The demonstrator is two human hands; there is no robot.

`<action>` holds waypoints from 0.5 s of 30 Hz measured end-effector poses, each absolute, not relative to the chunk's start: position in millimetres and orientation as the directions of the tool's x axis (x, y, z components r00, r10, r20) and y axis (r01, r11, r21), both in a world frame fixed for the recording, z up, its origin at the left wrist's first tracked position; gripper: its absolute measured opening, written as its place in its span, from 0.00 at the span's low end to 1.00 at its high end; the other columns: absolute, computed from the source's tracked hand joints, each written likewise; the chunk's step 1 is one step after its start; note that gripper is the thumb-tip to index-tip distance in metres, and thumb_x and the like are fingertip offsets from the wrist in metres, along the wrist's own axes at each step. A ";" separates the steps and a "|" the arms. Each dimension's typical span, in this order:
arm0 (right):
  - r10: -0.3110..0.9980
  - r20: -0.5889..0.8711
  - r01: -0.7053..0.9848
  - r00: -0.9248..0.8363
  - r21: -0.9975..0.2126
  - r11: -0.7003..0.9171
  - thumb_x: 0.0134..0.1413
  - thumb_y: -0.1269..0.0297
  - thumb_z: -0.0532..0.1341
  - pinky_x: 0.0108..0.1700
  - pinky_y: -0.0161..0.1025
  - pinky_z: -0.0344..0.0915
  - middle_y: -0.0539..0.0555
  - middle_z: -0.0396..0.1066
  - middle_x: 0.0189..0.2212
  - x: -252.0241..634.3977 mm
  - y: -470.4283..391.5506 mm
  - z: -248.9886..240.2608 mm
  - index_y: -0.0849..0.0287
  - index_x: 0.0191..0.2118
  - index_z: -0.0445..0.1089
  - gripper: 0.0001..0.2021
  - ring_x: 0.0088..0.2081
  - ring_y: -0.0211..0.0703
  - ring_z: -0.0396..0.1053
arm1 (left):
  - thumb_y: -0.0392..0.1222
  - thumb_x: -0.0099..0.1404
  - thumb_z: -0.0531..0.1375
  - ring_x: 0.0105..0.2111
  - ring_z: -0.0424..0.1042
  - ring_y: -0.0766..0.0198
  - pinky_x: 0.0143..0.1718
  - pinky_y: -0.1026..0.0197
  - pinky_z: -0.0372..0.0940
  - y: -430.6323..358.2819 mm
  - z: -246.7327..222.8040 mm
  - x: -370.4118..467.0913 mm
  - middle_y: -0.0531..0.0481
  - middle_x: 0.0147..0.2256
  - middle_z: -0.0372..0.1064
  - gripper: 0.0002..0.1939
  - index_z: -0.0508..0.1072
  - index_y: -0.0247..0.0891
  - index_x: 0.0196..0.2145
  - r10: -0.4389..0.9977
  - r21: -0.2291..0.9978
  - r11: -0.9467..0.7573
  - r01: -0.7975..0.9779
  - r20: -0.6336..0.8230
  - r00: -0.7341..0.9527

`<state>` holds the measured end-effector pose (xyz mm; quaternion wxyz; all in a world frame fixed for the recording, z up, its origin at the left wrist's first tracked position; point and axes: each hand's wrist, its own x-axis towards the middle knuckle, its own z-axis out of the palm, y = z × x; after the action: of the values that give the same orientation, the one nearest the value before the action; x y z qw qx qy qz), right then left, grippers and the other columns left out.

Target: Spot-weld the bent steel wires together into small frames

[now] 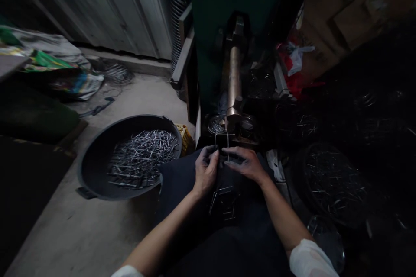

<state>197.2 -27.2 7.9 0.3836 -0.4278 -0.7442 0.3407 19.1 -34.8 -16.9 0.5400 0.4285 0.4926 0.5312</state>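
Observation:
A thin bent metal wire piece (228,140) stands up between my hands, its two legs just below the copper-coloured rod (234,82) of a machine. My left hand (207,169) pinches the left leg between thumb and fingers. At the right leg, my right hand (245,163) closes its fingers and thumb around the wire. Dark smudges cover the fingertips of both hands. Several similar bent wires (222,189) lie on the dark cloth over my lap. Whether the wire touches the rod's tip I cannot tell.
A wide black basin (85,160) heaped with metal wire pieces (146,156) stands at left, beside a yellow crate (184,138). Another dark basin (303,181) of wires is at right. Behind the rod rises a green machine body (211,8). Cardboard (357,21) leans at the back right.

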 end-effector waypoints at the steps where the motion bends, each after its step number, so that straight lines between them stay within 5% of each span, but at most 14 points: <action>1: 0.898 0.277 0.376 -0.342 -0.835 0.401 0.57 0.61 0.70 0.57 0.42 0.69 0.52 0.78 0.51 197.2 -26.7 8.6 0.49 0.55 0.74 0.20 0.52 0.45 0.76 | 0.53 0.65 0.62 0.21 0.65 0.68 0.25 0.66 0.63 -34.6 -16.3 19.0 0.56 0.22 0.67 0.18 0.73 0.38 0.45 0.996 0.985 0.068 -0.156 -0.077 -0.051; 15: 0.912 0.246 0.333 -0.327 -0.874 0.355 0.56 0.60 0.70 0.56 0.44 0.70 0.53 0.78 0.51 197.7 -18.7 15.4 0.50 0.55 0.75 0.19 0.51 0.47 0.76 | 0.52 0.66 0.63 0.18 0.62 0.71 0.21 0.69 0.58 -26.3 -8.5 23.0 0.58 0.22 0.65 0.16 0.70 0.38 0.44 0.994 0.952 0.107 -0.287 -0.113 -0.004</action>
<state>197.7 -18.7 15.4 0.3898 -0.4295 -0.7248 0.3718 23.0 -26.3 -8.5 0.5890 0.3884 0.4546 0.5436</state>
